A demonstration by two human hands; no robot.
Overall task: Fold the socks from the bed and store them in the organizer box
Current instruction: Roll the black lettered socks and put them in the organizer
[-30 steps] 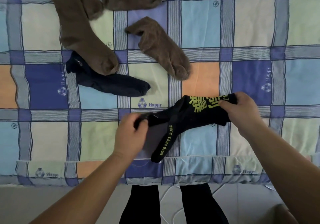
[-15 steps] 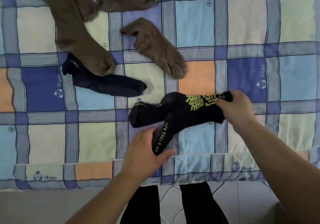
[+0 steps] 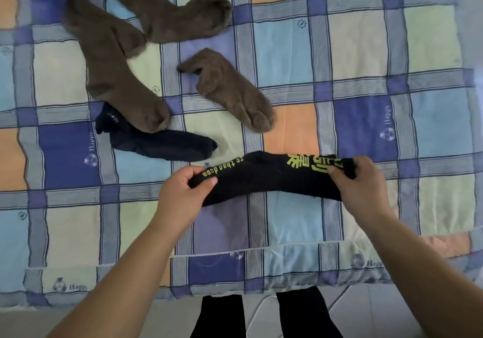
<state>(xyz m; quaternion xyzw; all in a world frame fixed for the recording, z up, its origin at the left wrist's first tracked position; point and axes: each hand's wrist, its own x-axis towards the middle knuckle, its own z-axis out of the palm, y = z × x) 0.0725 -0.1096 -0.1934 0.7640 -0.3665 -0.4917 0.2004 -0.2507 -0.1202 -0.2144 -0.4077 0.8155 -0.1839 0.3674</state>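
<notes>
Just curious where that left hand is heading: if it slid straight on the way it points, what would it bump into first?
Probably the navy sock. The left hand points up the bed and slightly right, and that sock's toe lies closest ahead.

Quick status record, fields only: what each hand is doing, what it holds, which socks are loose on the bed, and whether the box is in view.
left hand: left hand pinches the toe end of the black socks with yellow-green lettering
right hand: right hand grips the cuff end
held item: stretched flat between both hands, above the checked bedsheet
loose socks: three brown socks; one dark navy sock, partly under a brown one
organizer box: not in view
</notes>
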